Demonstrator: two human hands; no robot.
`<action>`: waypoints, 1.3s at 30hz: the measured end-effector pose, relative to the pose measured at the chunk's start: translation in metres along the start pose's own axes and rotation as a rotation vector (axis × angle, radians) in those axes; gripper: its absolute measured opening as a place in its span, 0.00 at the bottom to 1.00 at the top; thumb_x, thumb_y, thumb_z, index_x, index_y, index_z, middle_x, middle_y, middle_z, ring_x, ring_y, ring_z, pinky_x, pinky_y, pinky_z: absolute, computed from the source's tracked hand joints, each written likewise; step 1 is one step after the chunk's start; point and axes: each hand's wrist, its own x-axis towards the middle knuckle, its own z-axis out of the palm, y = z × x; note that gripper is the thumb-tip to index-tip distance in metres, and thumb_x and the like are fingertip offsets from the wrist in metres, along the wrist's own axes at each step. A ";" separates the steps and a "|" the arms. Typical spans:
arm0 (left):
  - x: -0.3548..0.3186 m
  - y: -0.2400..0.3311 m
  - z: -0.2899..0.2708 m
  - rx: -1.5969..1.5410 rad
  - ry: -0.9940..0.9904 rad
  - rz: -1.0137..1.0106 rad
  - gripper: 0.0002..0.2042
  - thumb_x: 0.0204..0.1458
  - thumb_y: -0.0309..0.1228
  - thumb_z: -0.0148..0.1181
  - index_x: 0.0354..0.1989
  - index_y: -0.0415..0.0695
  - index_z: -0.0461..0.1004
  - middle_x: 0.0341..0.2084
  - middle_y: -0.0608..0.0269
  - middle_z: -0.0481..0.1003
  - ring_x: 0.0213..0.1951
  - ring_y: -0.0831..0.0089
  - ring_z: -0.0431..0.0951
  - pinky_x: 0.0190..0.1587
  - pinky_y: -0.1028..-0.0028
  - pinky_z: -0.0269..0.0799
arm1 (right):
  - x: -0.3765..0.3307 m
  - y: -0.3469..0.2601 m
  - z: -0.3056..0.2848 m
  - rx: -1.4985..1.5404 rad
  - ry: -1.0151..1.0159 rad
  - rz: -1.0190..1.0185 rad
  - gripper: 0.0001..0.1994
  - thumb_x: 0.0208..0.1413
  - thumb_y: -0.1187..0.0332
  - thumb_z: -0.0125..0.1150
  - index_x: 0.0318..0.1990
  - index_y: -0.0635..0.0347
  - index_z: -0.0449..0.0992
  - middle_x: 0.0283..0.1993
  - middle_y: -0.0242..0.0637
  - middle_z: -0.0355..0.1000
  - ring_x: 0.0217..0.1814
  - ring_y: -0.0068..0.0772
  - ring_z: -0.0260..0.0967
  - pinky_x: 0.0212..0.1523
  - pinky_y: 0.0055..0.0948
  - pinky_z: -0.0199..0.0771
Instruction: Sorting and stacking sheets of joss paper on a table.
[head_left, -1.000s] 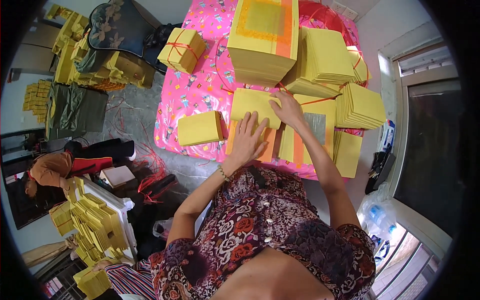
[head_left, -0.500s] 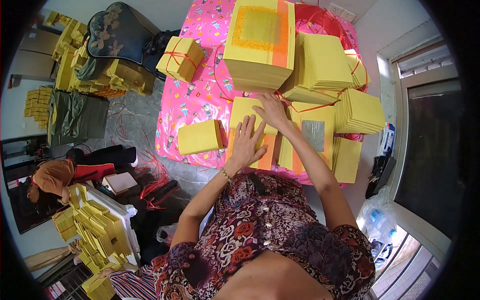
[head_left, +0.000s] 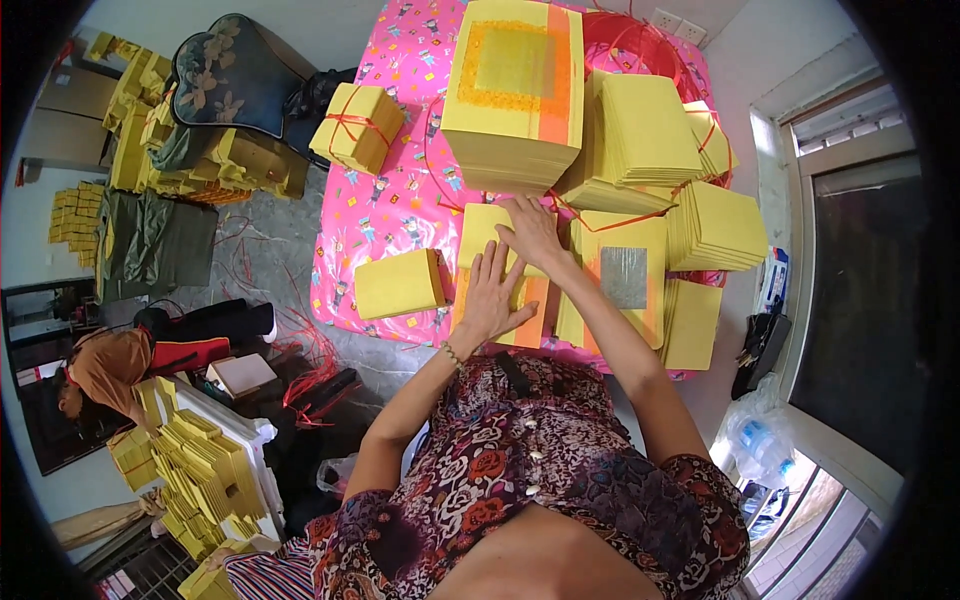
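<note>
Fingers (head_left: 492,262) of the left hand (head_left: 490,298) spread wide and flat, gripping nothing, palm down on a low pile of yellow paper (head_left: 497,285) with an orange stripe, at the near edge of the table (head_left: 385,205) under its pink patterned cloth. Fingers of the right hand (head_left: 532,230) likewise stretched out and open, pressed on the far part of the same pile, just beyond the left hand. Immediately beyond both hands, a tall stack (head_left: 515,95) of yellow sheets with an orange border and a pale square in the middle. Just right of the hands, another flat pile with a silver square (head_left: 623,277) on top, near the same edge. Left of the left hand, a small yellow block (head_left: 398,284) close to the near left corner. Further back along the left edge, a bundle tied with red string (head_left: 357,127). More yellow stacks (head_left: 715,225) toward the right edge. Off the table to the left, another person (head_left: 105,365) low on the floor among further yellow bundles.
</note>
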 end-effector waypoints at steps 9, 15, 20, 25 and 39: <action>0.000 -0.003 0.005 -0.008 0.021 0.010 0.43 0.48 0.60 0.55 0.68 0.44 0.57 0.69 0.37 0.46 0.71 0.42 0.41 0.70 0.46 0.37 | -0.001 -0.006 0.003 -0.062 0.030 0.019 0.20 0.47 0.65 0.63 0.48 0.63 0.71 0.52 0.45 0.67 0.58 0.46 0.65 0.54 0.46 0.67; 0.001 -0.002 0.005 -0.022 0.028 0.007 0.43 0.48 0.60 0.56 0.68 0.45 0.57 0.69 0.37 0.46 0.71 0.41 0.42 0.70 0.46 0.38 | 0.000 -0.004 0.002 -0.041 0.037 -0.001 0.21 0.49 0.64 0.63 0.49 0.63 0.70 0.52 0.46 0.66 0.58 0.49 0.65 0.54 0.48 0.66; 0.001 -0.003 0.005 -0.027 0.026 0.010 0.42 0.48 0.59 0.56 0.68 0.45 0.58 0.69 0.37 0.46 0.71 0.41 0.42 0.70 0.46 0.37 | 0.000 0.000 0.002 -0.002 0.016 -0.008 0.22 0.51 0.63 0.63 0.50 0.64 0.68 0.54 0.49 0.64 0.58 0.51 0.64 0.55 0.50 0.65; 0.001 -0.002 0.004 -0.046 0.025 0.008 0.42 0.49 0.59 0.56 0.68 0.45 0.58 0.69 0.38 0.45 0.71 0.41 0.41 0.70 0.46 0.36 | 0.000 -0.001 0.003 -0.017 -0.004 0.005 0.22 0.51 0.63 0.63 0.51 0.64 0.68 0.52 0.49 0.65 0.58 0.52 0.64 0.56 0.50 0.64; 0.001 0.003 -0.017 -0.149 0.048 -0.032 0.44 0.46 0.60 0.58 0.64 0.38 0.60 0.67 0.46 0.55 0.70 0.44 0.47 0.69 0.47 0.40 | 0.000 -0.001 0.003 -0.049 0.001 0.002 0.22 0.52 0.62 0.63 0.51 0.64 0.67 0.52 0.48 0.65 0.59 0.50 0.64 0.57 0.49 0.64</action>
